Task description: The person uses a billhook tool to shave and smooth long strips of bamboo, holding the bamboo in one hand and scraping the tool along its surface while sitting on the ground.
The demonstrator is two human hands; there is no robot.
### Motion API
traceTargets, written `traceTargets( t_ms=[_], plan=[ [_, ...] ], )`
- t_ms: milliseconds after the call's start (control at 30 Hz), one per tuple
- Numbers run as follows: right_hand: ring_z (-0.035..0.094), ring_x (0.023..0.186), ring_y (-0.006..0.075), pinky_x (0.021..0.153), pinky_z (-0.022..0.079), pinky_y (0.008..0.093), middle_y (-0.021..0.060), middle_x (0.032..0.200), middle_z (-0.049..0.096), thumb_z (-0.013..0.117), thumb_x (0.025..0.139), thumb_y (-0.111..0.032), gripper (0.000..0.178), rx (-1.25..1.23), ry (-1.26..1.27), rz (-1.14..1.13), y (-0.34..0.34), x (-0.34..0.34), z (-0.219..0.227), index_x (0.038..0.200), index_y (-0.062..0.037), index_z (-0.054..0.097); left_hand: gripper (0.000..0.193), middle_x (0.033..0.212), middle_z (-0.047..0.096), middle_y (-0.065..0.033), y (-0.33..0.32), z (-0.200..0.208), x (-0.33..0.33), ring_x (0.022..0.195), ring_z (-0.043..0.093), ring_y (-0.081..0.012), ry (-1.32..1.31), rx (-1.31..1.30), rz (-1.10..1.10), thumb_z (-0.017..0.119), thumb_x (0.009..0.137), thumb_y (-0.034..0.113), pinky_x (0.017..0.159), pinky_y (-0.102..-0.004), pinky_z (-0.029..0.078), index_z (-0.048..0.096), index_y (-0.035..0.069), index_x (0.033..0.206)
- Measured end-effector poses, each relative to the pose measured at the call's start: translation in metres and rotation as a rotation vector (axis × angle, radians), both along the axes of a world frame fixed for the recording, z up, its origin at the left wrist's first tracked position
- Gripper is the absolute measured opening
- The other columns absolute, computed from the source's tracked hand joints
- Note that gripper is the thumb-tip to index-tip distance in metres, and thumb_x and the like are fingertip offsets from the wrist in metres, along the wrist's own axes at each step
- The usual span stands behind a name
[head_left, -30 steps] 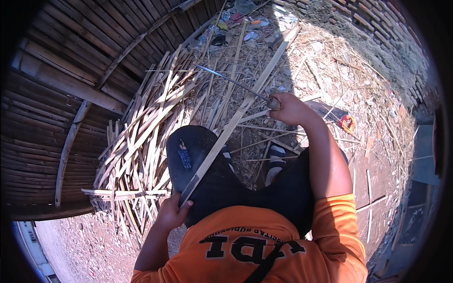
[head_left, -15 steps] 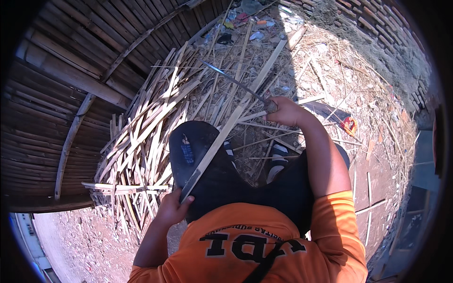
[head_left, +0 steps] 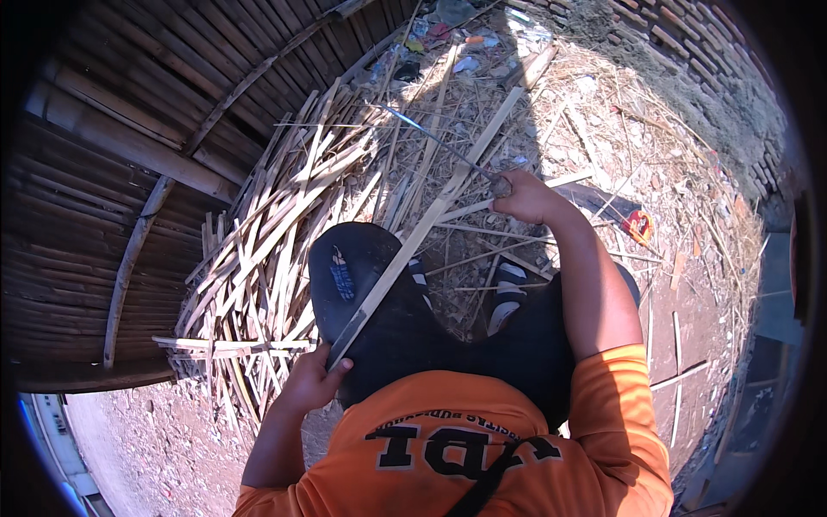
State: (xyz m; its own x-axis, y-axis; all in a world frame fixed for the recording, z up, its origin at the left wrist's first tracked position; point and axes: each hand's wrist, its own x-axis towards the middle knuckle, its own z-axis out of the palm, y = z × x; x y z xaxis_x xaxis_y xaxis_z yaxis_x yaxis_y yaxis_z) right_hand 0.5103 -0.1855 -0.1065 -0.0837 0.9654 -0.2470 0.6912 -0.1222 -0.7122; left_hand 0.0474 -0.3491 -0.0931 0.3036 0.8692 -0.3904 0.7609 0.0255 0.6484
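My left hand [head_left: 314, 381] is closed round the near end of a long, flat bamboo strip [head_left: 412, 244]. The strip slants over my left thigh and away to the far right. Ahead and to the right, my right hand [head_left: 525, 198] grips the handle of a long-bladed knife [head_left: 435, 140]. Its thin blade points to the far left and crosses over the strip, near the strip's far half. I cannot tell whether the edge touches the strip.
A heap of split bamboo strips [head_left: 267, 233] lies on the left beside a woven bamboo wall [head_left: 129, 146]. Shavings and litter [head_left: 603, 129] cover the ground ahead, up to a brick wall [head_left: 689, 43]. A red wrapper [head_left: 637, 226] lies at the right.
My right hand and the knife have shifted slightly to the right and nearer. The strip's far end has dipped a little. My left hand keeps its hold.
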Motion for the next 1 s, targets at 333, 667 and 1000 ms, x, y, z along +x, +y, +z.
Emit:
traceTargets(
  t_ms=[333,667,1000],
  plan=[
    [0.070,0.097,0.0357,0.087,0.053,0.0469,0.0221,0.099,0.072,0.076,0.082,-0.029,0.044,-0.154,-0.081,0.015,-0.001,0.025,0.034,0.115,-0.0011,0.068,0.043,0.063,0.060,-0.0184,0.004,-0.011,-0.001,0.056,0.065,-0.0276,0.026,-0.012,-0.022,0.068,0.098,0.034,0.055,-0.0378,0.048,0.061,-0.005,0.114],
    [0.069,0.094,0.0398,0.085,0.054,0.0480,0.0214,0.098,0.072,0.077,0.079,-0.024,0.043,0.061,-0.413,0.332,-0.036,-0.028,0.075,0.117,-0.0061,0.069,0.041,0.069,0.064,-0.0229,-0.007,-0.016,-0.001,0.065,0.068,-0.0405,0.069,0.059,0.017,0.072,0.095,0.034,0.060,-0.0449,0.051,0.062,-0.003,0.109],
    [0.069,0.102,0.0400,0.091,0.053,0.0445,0.0237,0.107,0.072,0.078,0.080,-0.031,0.053,-0.038,-0.259,0.323,-0.022,-0.011,0.062,0.123,-0.0022,0.068,0.043,0.069,0.064,-0.0256,-0.003,-0.026,-0.008,0.071,0.068,-0.0465,0.057,0.002,0.000,0.073,0.092,0.038,0.061,-0.0499,0.051,0.060,-0.002,0.097]
  ],
)
